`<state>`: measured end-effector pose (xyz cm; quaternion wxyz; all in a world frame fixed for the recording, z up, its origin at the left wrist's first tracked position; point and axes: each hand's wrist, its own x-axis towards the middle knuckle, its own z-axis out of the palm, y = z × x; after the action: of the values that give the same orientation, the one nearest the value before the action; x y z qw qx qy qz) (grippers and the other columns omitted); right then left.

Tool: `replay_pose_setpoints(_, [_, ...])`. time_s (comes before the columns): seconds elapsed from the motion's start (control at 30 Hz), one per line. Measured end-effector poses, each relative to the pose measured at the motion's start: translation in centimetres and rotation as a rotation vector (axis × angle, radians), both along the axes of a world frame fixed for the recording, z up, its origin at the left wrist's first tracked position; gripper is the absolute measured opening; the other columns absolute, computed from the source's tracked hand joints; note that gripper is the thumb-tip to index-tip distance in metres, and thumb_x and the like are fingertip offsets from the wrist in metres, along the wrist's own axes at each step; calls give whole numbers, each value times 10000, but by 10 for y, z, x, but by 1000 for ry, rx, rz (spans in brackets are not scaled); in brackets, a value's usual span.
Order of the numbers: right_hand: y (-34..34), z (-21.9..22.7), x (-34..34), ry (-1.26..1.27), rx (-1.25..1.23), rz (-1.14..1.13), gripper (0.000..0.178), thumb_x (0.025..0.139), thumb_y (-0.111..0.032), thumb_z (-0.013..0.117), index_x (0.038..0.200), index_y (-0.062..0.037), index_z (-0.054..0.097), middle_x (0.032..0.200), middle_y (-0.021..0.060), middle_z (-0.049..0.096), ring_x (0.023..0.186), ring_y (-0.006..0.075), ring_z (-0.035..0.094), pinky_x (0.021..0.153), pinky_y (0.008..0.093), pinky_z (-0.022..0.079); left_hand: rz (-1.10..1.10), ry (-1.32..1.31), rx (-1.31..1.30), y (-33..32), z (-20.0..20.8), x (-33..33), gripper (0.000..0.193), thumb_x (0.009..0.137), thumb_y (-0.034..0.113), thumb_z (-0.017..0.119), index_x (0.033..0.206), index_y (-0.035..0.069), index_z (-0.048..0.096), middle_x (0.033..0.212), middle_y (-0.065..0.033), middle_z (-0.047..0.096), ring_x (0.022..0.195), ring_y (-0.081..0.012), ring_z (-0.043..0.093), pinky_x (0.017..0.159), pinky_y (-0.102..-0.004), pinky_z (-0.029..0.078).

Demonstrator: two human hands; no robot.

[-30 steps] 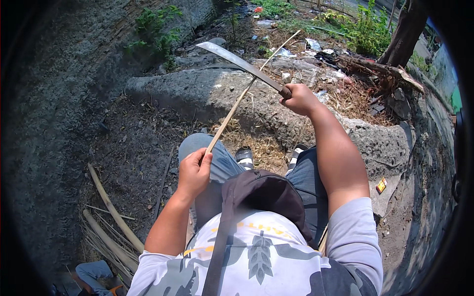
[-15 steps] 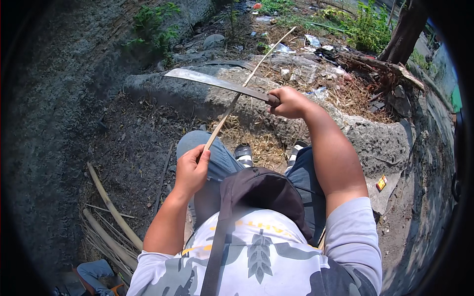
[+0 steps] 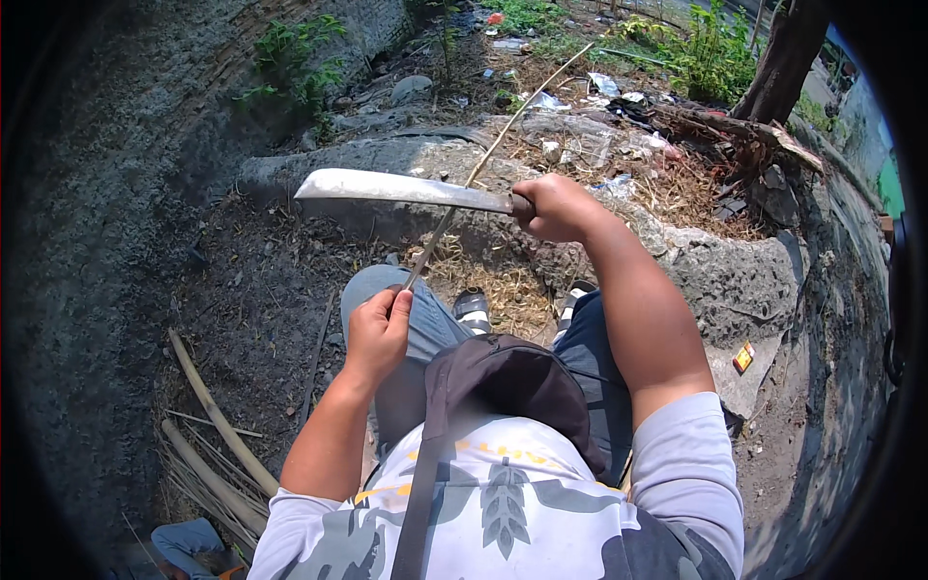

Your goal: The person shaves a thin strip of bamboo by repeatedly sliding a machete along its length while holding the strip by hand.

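My left hand (image 3: 377,333) is closed round the near end of a long, thin bamboo or wooden strip (image 3: 517,116), just above my left knee. The strip slants up and away to the right, its far end over the littered ground. In my right hand (image 3: 556,208) is the dark handle of a machete (image 3: 387,186). Its broad, bright blade points left and crosses the strip about midway, lying over it. Whether the edge bites into the strip I cannot tell.
A low rough concrete ledge (image 3: 735,280) runs before my feet. Bamboo poles and thin strips (image 3: 217,416) lie at lower left, near another person's jeans-clad leg (image 3: 188,541). A small yellow-red packet (image 3: 743,357) lies at right. A tree trunk (image 3: 788,63) stands at far right.
The machete has moved a little toward me and left along the strip, its flat now catching more light. The strip has turned to show a narrower side; my left hand stays nearly in place.
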<state>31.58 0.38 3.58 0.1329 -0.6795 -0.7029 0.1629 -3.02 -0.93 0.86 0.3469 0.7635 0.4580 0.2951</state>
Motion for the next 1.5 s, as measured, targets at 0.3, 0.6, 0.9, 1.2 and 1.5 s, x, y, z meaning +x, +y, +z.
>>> replay_pose_setpoints(0.3, [-5,10,-8,-61,11,-69,240,788,-210,734,1025,-173,725,1007,130,746,1001,339,718,877,471,573,50,-45,-25,-6,-17,3,254,1037,222,636,1052,-19,715,703,-75,610,645,-150,540,605,-324,446])
replay_pose_setpoints(0.6, [11,-12,1,18,46,-93,217,794,-215,759,965,-99,696,898,196,720,894,396,697,769,483,535,-15,-20,-2,-8,-19,-8,249,1029,222,649,1044,-19,710,724,-77,625,641,-167,538,602,-333,438])
replay_pose_setpoints(0.9, [5,-16,20,191,78,-208,311,823,-256,768,1065,-65,730,964,209,739,929,368,718,818,451,547,53,-18,-76,-6,-5,-18,265,1036,219,648,1097,-29,717,721,-28,591,656,-106,500,600,-291,423])
replay_pose_setpoints(1.2, [1,-1,-26,-94,-41,111,233,816,-264,770,1000,-128,721,946,133,746,954,339,721,839,469,567,49,54,-20,-11,-6,-20,274,1047,226,621,1004,-37,685,698,-38,576,638,-105,488,590,-299,423])
replay_pose_setpoints(1.5, [6,-19,2,197,-18,-130,300,857,-309,790,1054,-90,736,987,170,749,936,338,722,820,444,542,93,-7,-46,-12,-9,-25,265,1053,221,612,1063,-30,699,703,-22,587,650,-101,498,609,-287,434])
